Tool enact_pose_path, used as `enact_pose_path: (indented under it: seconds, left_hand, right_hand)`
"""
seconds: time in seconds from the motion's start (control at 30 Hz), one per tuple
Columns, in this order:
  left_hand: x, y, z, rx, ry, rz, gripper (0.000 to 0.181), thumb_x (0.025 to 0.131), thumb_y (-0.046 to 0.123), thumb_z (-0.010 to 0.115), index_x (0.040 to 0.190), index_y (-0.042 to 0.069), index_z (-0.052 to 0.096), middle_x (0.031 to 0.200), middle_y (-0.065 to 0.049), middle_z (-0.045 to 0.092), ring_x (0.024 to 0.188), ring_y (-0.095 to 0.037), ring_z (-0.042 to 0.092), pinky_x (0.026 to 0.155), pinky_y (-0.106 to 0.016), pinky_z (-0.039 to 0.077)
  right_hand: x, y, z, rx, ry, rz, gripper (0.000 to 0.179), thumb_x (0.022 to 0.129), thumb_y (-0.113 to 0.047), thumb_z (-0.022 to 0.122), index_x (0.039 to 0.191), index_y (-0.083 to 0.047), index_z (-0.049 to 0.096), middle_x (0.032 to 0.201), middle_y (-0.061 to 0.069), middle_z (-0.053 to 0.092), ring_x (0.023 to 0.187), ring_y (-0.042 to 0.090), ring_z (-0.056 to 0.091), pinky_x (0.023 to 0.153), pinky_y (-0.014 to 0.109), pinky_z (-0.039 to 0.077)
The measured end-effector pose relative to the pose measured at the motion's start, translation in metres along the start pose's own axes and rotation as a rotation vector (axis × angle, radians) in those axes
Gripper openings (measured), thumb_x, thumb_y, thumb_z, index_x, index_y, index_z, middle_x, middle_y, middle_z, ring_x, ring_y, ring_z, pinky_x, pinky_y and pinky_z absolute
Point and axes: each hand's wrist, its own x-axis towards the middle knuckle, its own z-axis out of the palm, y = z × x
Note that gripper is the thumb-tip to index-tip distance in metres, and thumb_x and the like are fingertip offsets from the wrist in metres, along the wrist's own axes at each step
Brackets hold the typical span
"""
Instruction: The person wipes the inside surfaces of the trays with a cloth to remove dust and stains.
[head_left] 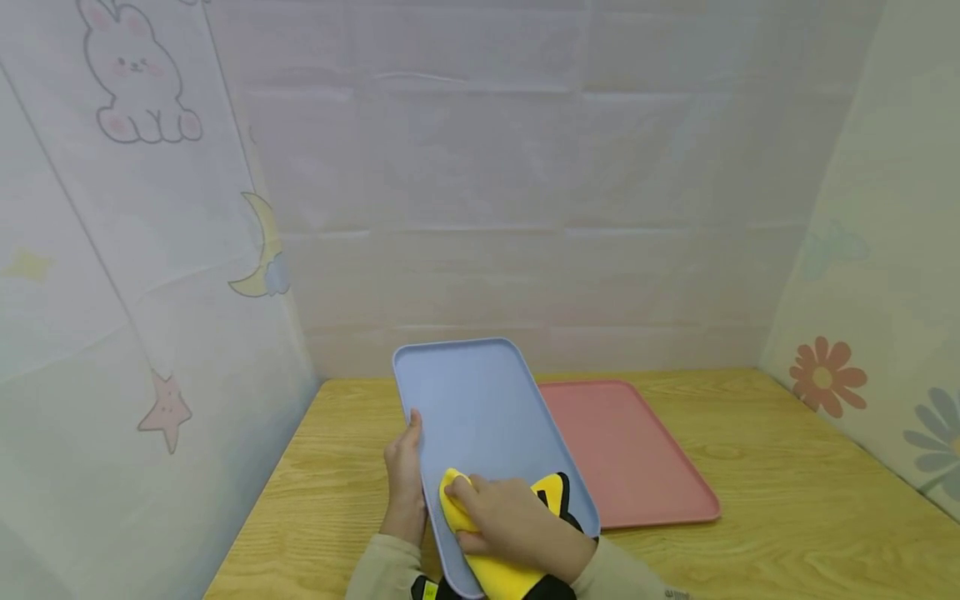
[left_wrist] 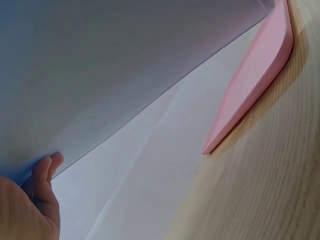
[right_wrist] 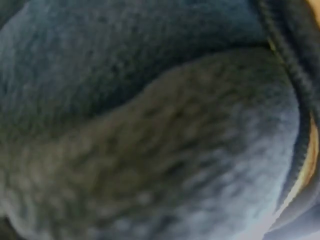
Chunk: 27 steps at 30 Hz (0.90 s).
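A light blue rectangular tray [head_left: 480, 408] is held up at a tilt over the table. My left hand [head_left: 405, 479] grips its left edge, the thumb along the rim. In the left wrist view the tray's underside [left_wrist: 105, 65] shows in shadow, with fingers of my left hand [left_wrist: 37, 200] against it. My right hand [head_left: 517, 521] holds a yellow cloth [head_left: 504, 577] with black edging, bunched under the fingers over the near part of the tray's inner face. Grey, fuzzy cloth [right_wrist: 175, 150] with a dark edge fills the right wrist view, close and blurred.
A pink tray [head_left: 615, 450] lies flat on the wooden table [head_left: 337, 467], right of the blue tray and partly hidden behind it. A pale sheet [head_left: 465, 167] hangs behind the table, and printed sheets stand at left and right.
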Motion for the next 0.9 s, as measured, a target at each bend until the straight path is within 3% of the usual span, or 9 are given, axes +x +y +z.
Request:
enact_pose_path:
  seconds: [0.33, 0.6, 0.73, 0.9]
  left_hand:
    - [0.003, -0.001, -0.003, 0.025, 0.020, 0.012, 0.032, 0.086, 0.037, 0.057, 0.082, 0.006, 0.061, 0.071, -0.004, 0.062, 0.061, -0.014, 0.059, 0.056, -0.026, 0.048]
    - [0.004, 0.002, -0.003, 0.037, 0.024, -0.010, 0.031, 0.086, 0.038, 0.057, 0.078, 0.008, 0.061, 0.070, -0.002, 0.061, 0.060, -0.012, 0.058, 0.055, -0.025, 0.048]
    - [0.004, 0.003, -0.003, 0.038, 0.019, -0.017, 0.030, 0.086, 0.037, 0.057, 0.081, 0.008, 0.061, 0.072, -0.002, 0.061, 0.062, -0.012, 0.058, 0.056, -0.025, 0.048]
    - [0.003, 0.003, -0.003, 0.045, 0.034, -0.009, 0.028, 0.086, 0.036, 0.058, 0.081, 0.008, 0.061, 0.072, -0.001, 0.061, 0.062, -0.011, 0.058, 0.056, -0.024, 0.047]
  right_hand:
    - [-0.018, 0.035, 0.005, 0.110, -0.111, 0.205, 0.034, 0.082, -0.023, 0.058, 0.109, -0.006, 0.046, 0.081, 0.002, 0.053, 0.043, 0.007, 0.030, 0.040, 0.018, 0.028]
    - [-0.036, 0.061, 0.009, 0.094, -0.156, 0.352, 0.037, 0.081, -0.024, 0.060, 0.110, -0.004, 0.047, 0.088, 0.009, 0.058, 0.048, 0.010, 0.036, 0.044, 0.023, 0.034]
    - [-0.045, 0.072, 0.009, 0.101, -0.157, 0.384, 0.036, 0.080, -0.021, 0.061, 0.108, -0.003, 0.048, 0.080, 0.004, 0.056, 0.049, 0.010, 0.035, 0.043, 0.024, 0.031]
    - [-0.055, 0.083, 0.008, 0.065, -0.154, 0.427, 0.030, 0.076, -0.018, 0.061, 0.099, -0.006, 0.046, 0.066, -0.001, 0.042, 0.048, 0.013, 0.033, 0.042, 0.026, 0.027]
